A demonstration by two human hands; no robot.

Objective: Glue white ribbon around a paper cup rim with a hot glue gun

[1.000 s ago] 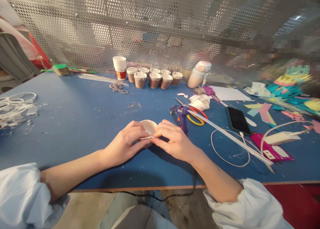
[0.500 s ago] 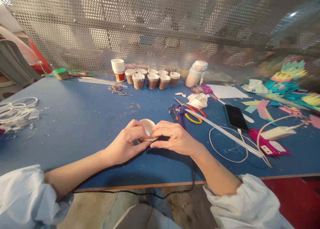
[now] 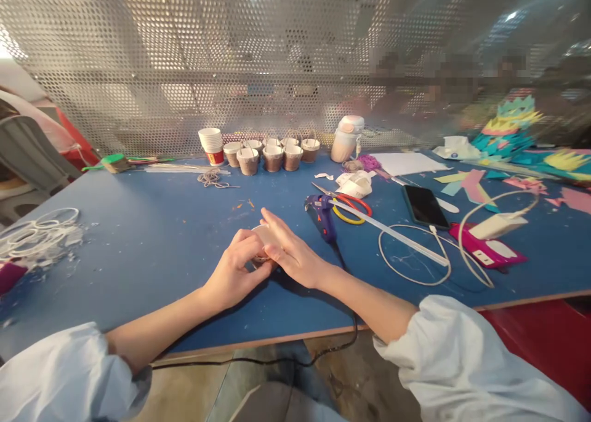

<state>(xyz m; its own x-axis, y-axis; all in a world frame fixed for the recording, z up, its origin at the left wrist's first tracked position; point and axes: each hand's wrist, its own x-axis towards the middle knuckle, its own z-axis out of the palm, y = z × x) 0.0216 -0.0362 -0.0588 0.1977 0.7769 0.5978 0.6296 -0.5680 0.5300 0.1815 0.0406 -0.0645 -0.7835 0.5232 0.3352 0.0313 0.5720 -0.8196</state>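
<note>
A small paper cup [image 3: 263, 235] with a pale inside and a brownish wrapped side is tilted between my hands above the table's near half. My left hand [image 3: 236, 267] grips it from the left, fingers over the rim and thumb underneath. Against its right side lies my right hand [image 3: 295, 257], flat, with the fingers stretched out and pointing away from me. Much of the cup is hidden behind both hands. Right of them are a blue glue gun [image 3: 322, 216] with a long clear glue stick and scissors [image 3: 353, 208] with red and yellow handles.
Several brown-wrapped cups with handles [image 3: 273, 158] line the back beside stacked paper cups [image 3: 211, 146], twine [image 3: 212, 177] and a bottle [image 3: 347, 139]. A phone [image 3: 423, 205], a pink power strip [image 3: 489, 250] and cables occupy the right. White cord [image 3: 41, 231] lies left.
My right hand has gone from pinching the cup's rim to lying flat along its side with fingers extended. My left hand keeps its hold. The view has shifted slightly.
</note>
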